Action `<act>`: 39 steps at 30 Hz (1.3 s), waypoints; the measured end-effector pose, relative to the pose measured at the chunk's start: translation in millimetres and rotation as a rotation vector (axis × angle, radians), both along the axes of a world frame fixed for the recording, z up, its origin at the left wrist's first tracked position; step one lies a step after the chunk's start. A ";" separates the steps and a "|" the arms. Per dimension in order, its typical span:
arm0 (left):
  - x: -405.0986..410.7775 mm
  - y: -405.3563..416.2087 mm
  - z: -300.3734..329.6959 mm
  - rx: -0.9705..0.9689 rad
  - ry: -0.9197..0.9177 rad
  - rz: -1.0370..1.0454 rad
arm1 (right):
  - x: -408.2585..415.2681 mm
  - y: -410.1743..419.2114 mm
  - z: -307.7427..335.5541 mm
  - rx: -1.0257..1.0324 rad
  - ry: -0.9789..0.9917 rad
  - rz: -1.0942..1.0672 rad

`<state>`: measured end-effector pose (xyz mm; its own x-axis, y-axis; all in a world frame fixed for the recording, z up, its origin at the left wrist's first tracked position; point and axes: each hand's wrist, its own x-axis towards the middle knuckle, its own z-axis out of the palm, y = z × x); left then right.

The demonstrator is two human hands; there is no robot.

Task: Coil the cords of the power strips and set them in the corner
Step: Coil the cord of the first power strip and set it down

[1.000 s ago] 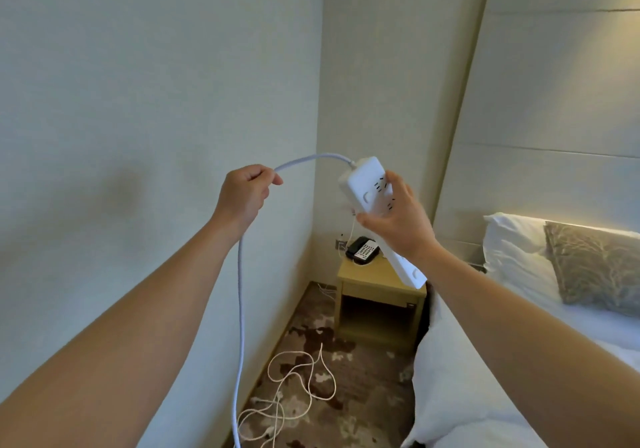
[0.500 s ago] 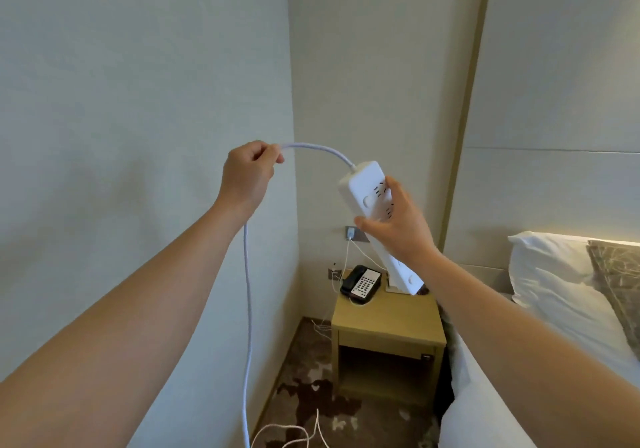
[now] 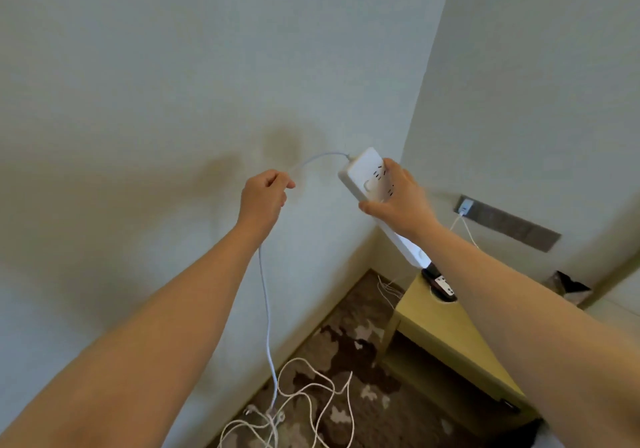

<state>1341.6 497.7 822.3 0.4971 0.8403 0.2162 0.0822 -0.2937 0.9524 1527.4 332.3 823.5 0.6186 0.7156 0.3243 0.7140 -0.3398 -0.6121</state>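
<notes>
A white power strip (image 3: 367,179) is held up in the air near the room corner, tilted, with my right hand (image 3: 398,200) gripping its upper half. Its pale cord (image 3: 266,319) arcs from the strip's top end to my left hand (image 3: 263,198), which pinches it a short way along. Below that hand the cord hangs straight down beside my forearm to the carpet. There it meets a loose tangle of thin white cords (image 3: 304,402) by the wall.
A yellow wooden nightstand (image 3: 436,323) stands in the corner at right with a dark phone (image 3: 441,279) on it. A white charger (image 3: 465,206) sits in a grey wall socket panel (image 3: 509,224). Patterned brown carpet (image 3: 356,337) covers the floor.
The view has swung left and down, so the bed and pillows are out of sight. Both hands keep their grips; the hands sit closer together and more tangled cord shows on the floor.
</notes>
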 end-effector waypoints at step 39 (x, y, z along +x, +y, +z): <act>163.1 12.5 -437.3 -0.326 1.094 0.158 | 283.2 145.2 -438.3 -0.766 -0.327 0.752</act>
<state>1504.6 510.2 385.0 0.1690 0.8464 -0.5050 0.9251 0.0405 0.3776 1810.6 477.5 385.2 -0.0891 0.9517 -0.2939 0.9844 0.0391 -0.1717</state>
